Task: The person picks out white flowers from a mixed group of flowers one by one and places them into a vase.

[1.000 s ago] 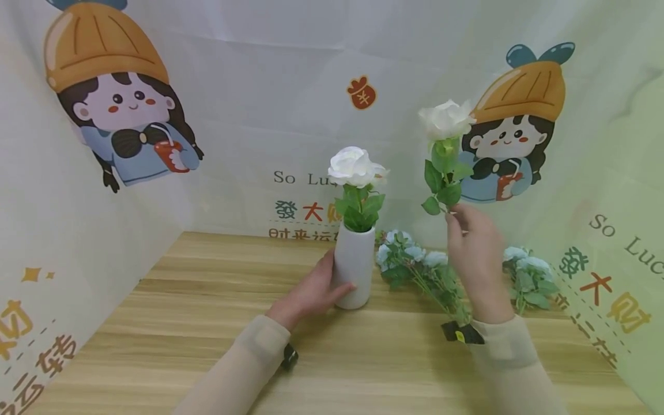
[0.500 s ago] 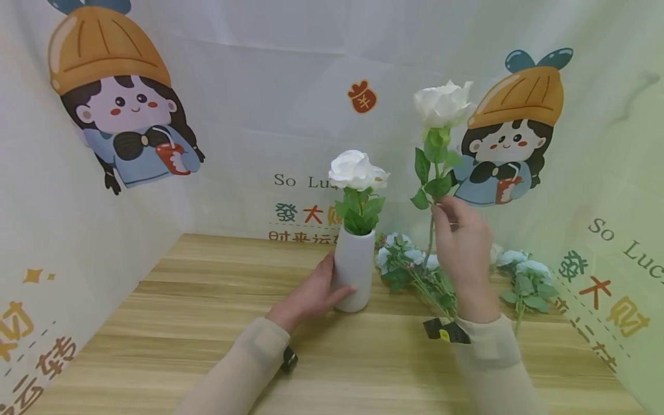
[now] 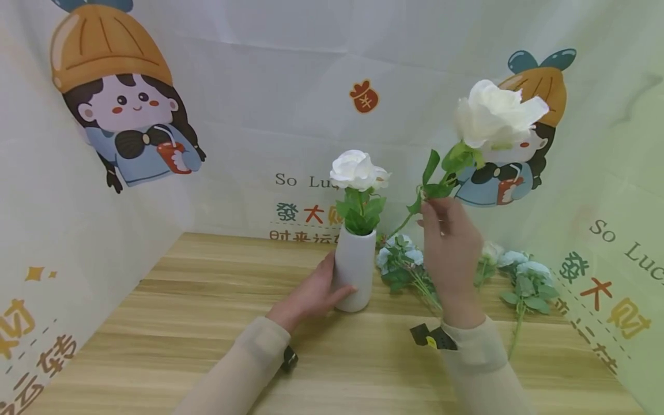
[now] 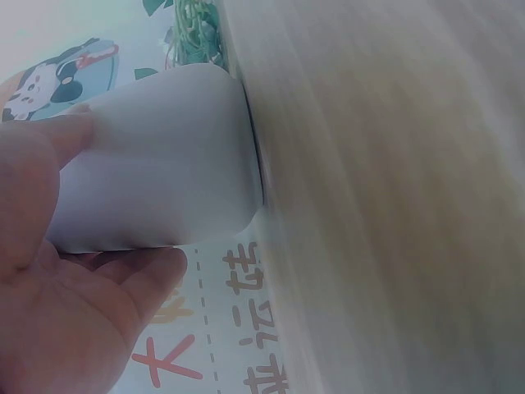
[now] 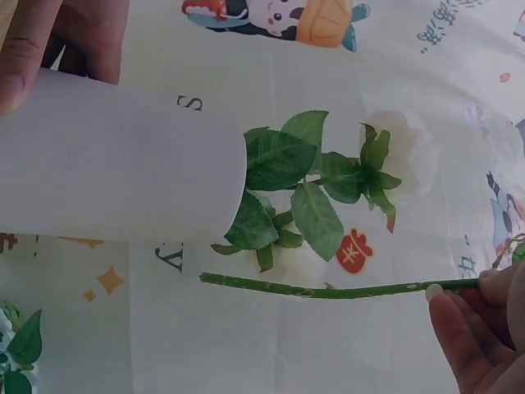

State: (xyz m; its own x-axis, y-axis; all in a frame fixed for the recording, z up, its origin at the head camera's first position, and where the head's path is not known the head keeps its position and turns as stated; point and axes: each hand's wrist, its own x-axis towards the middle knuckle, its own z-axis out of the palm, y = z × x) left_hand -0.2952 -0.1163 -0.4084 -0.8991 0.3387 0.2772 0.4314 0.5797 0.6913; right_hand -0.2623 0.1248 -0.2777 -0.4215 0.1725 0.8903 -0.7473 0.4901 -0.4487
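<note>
Nearest, a black piece at the right cuff is part hidden, identity unclear; left hand grips the white vase on the counter, most fingers lost behind it in the head view, vase roses with stems hidden inside. Right hand pinches a held rose by its stem, lower end outside the vase, bloom cut off in the right wrist view. Beyond: blue flowers partly covered by that hand, printed figure half masked by the bloom.
</note>
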